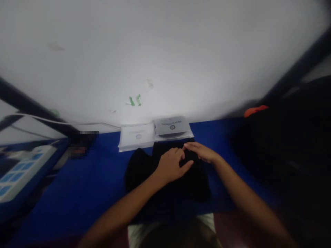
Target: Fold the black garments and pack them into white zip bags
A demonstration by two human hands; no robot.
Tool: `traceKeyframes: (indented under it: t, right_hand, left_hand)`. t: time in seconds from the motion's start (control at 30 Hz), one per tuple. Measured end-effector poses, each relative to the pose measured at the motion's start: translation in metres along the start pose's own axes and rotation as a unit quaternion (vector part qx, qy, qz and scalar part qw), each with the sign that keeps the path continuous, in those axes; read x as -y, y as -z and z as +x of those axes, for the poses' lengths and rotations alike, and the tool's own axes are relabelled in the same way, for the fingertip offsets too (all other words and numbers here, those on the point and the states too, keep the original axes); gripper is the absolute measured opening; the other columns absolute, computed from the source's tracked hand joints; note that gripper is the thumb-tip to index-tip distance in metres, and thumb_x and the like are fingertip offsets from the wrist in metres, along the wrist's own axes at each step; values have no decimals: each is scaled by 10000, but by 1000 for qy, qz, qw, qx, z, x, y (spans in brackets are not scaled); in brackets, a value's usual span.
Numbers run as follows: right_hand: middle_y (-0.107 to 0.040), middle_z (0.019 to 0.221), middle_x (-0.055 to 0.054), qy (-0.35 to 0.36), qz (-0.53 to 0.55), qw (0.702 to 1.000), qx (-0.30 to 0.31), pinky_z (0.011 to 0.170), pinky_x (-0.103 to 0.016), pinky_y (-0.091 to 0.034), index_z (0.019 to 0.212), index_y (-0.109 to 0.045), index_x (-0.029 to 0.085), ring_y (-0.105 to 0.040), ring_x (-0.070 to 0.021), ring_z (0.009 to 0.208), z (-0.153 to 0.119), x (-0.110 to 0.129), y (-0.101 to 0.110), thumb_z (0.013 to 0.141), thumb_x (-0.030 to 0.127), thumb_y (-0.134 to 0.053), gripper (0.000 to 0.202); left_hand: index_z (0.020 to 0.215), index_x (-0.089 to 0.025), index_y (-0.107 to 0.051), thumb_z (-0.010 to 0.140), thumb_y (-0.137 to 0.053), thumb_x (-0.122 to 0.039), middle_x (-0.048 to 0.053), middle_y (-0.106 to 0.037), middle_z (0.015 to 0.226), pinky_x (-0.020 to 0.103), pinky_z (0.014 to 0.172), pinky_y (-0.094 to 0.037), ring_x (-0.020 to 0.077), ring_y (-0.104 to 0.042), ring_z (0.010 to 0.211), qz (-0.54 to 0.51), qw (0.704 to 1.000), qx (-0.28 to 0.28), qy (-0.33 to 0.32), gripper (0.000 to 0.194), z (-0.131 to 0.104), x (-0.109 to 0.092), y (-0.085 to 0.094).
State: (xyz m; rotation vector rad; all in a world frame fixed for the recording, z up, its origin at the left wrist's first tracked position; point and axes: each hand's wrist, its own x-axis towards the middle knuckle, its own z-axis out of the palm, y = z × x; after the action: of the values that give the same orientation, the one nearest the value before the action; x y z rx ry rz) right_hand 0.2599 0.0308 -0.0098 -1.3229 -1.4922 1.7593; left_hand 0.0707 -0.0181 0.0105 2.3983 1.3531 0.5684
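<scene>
A black cloth garment (pixel 191 182) lies on the blue tabletop (pixel 93 193) in front of me, its folds hard to make out in the dark. My left hand (pixel 172 165) rests on it, fingers slightly bent and the thumb stretched away from them. From the right, my right hand (pixel 201 151) reaches over the garment's far edge with its fingers extended. Its fingertips come close to those of the left hand. No held object shows in either hand.
Behind the garment, against the white wall (pixel 165 62), lie a white plastic packet (pixel 137 136) and a grey printed packet (pixel 172 126). A white power strip (pixel 26 170) stands at far left, with a white cable (pixel 77 123) along the wall. A dark mass (pixel 292 165) fills the right side.
</scene>
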Motion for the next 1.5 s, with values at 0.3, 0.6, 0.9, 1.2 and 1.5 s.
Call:
traceKeyframes:
  t: [0.3, 0.6, 0.9, 1.2, 1.5]
  right_hand:
    - [-615, 747, -11, 1, -6, 1000, 24, 355, -141, -405, 951, -650, 187, -551, -87, 528, 2, -4, -1, 848, 649, -532, 487]
    - [-618, 918, -4, 33, -36, 988, 149, 532, -183, -494, 1162, -555, 222, -599, -106, 688, -4, -4, 12, 725, 496, -758, 554]
    - [-642, 1042, -28, 63, -153, 976, 138, 862, -327, -470, 1081, -608, 205, -610, -198, 982, -8, -1, 25, 709, 241, -747, 399]
    - [-649, 1008, -29, 23, -215, 968, 124, 789, -324, -489, 1076, -604, 202, -621, -197, 884, -11, 1, 31, 722, 298, -729, 387]
    - [-635, 1011, -80, 90, -347, 934, 16, 794, -360, -487, 1163, -563, 190, -617, -227, 894, -16, 7, 23, 771, 516, -691, 526]
  left_hand:
    - [762, -204, -551, 841, -530, -379, -2, -614, 723, 272, 588, -386, 173, -597, 659, -46, 993, 91, 62, 193, 13, -14, -8]
    - [739, -156, -606, 797, -609, -359, -12, -580, 652, 228, 480, -447, 120, -547, 526, -476, 863, 71, 155, 211, -30, 51, 26]
    - [745, -180, -739, 540, -695, -318, 23, -695, 660, 286, 583, -474, 208, -614, 609, -521, 763, -164, 346, 251, -105, 119, 66]
    - [659, -199, -569, 797, -518, -493, -30, -553, 562, 244, 538, -392, 160, -535, 565, -156, 927, -20, 340, 329, -107, 140, 82]
    - [1174, -258, -576, 781, -673, -331, 76, -531, 1300, 406, 998, -422, 265, -498, 1183, 15, 997, 67, -28, 412, -74, 75, 71]
